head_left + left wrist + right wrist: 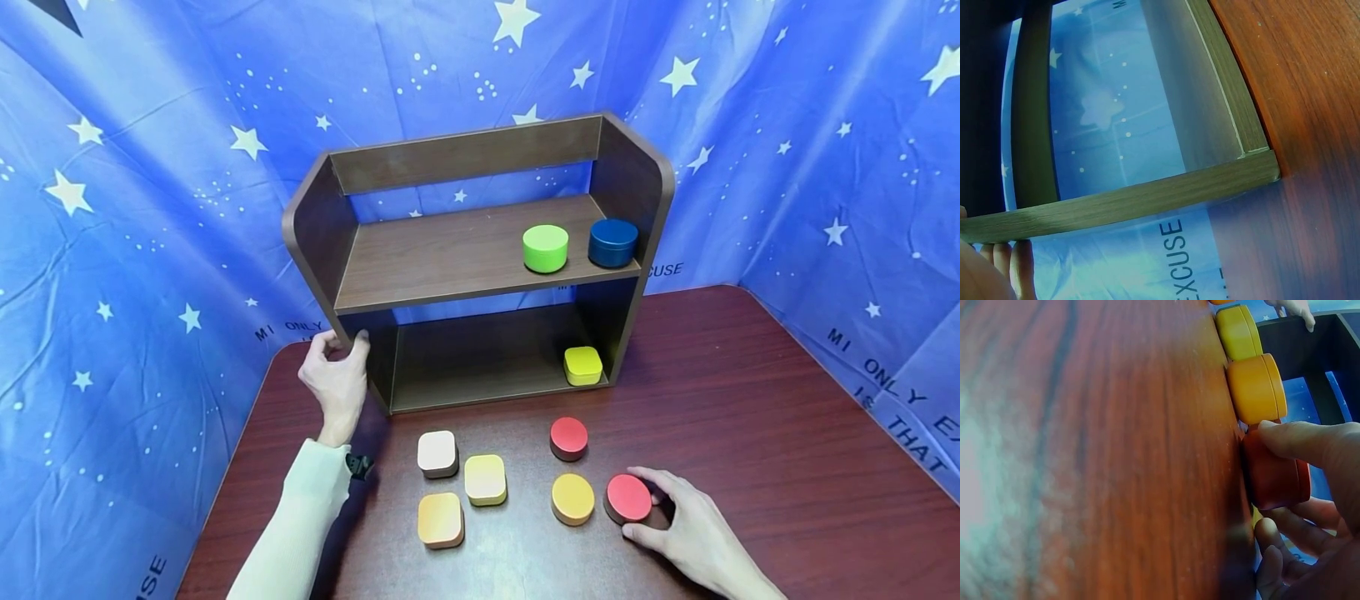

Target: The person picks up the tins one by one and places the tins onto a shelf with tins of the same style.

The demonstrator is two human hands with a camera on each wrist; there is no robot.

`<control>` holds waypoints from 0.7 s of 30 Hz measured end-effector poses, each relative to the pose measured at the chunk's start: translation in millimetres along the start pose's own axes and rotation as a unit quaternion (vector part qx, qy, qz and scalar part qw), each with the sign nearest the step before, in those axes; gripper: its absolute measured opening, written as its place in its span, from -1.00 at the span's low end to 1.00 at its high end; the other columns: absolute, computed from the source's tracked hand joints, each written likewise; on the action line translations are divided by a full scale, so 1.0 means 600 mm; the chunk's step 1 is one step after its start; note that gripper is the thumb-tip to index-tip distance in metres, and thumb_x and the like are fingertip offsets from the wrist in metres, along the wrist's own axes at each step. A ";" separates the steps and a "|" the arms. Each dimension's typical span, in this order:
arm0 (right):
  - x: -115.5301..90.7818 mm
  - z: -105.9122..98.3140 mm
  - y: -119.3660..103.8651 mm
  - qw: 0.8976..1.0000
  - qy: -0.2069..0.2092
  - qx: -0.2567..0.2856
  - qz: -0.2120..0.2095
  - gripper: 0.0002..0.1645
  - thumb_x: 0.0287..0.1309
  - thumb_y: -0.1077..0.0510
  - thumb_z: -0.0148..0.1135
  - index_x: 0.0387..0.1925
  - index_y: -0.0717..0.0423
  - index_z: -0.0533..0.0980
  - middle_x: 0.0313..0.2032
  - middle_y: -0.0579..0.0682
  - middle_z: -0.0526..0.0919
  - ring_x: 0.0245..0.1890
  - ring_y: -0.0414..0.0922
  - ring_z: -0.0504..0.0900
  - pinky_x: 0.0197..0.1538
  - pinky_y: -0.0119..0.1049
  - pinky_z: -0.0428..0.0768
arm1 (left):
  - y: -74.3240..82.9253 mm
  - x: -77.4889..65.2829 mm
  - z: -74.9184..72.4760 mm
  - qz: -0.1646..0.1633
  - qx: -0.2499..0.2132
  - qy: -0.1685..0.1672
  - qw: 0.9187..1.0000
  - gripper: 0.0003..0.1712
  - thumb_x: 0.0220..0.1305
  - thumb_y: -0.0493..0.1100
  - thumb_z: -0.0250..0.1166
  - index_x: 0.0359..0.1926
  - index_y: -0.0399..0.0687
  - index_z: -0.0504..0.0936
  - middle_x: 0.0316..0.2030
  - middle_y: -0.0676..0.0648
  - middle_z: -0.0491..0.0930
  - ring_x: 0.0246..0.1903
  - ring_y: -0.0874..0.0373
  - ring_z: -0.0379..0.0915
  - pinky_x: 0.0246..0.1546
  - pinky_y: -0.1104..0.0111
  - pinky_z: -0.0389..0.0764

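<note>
My left hand (339, 379) grips the left side panel of a dark brown two-tier shelf (480, 287), thumb on the inner face and fingers behind the edge. In the left wrist view, the fingertips (1021, 269) show below that panel (1147, 197). My right hand (693, 533) holds a round red tin (628, 498) on the table between thumb and fingers. The right wrist view shows the thumb across the side of this red tin (1272, 472). Just left of it is a round orange-yellow tin (572, 498), and a second round red tin (568, 438) lies farther back.
Left of the round tins sit three square ones: white (437, 452), pale yellow (485, 479) and orange (440, 519). The upper tier bears a green round tin (545, 248) and a blue one (613, 242); a yellow square tin (582, 365) stands at the lower tier's right end.
</note>
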State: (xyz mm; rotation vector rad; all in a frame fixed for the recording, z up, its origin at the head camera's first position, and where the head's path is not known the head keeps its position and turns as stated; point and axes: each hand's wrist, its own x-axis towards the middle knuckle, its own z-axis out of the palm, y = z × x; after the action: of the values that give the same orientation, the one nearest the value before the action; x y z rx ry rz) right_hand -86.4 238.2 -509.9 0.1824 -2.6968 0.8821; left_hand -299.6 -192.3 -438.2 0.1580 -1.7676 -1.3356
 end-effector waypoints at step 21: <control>0.001 -0.005 0.001 0.999 -0.021 0.011 0.035 -0.24 -0.40 -0.09 0.72 0.00 -0.35 0.60 -0.19 -0.39 0.67 -0.19 -0.47 0.54 -0.08 -0.55 0.44 | -0.001 0.000 0.000 -0.004 -0.010 -0.005 1.000 -0.80 0.02 -0.17 0.52 -0.38 -0.14 0.67 -0.57 0.29 0.54 -0.55 0.44 0.48 -0.43 0.60 0.47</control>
State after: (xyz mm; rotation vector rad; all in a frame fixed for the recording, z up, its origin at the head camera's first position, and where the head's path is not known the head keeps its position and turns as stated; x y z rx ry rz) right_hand -86.5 240.7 -508.0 0.1120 -2.7478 0.9387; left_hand -299.4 -192.4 -438.6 0.1477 -1.7643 -1.3613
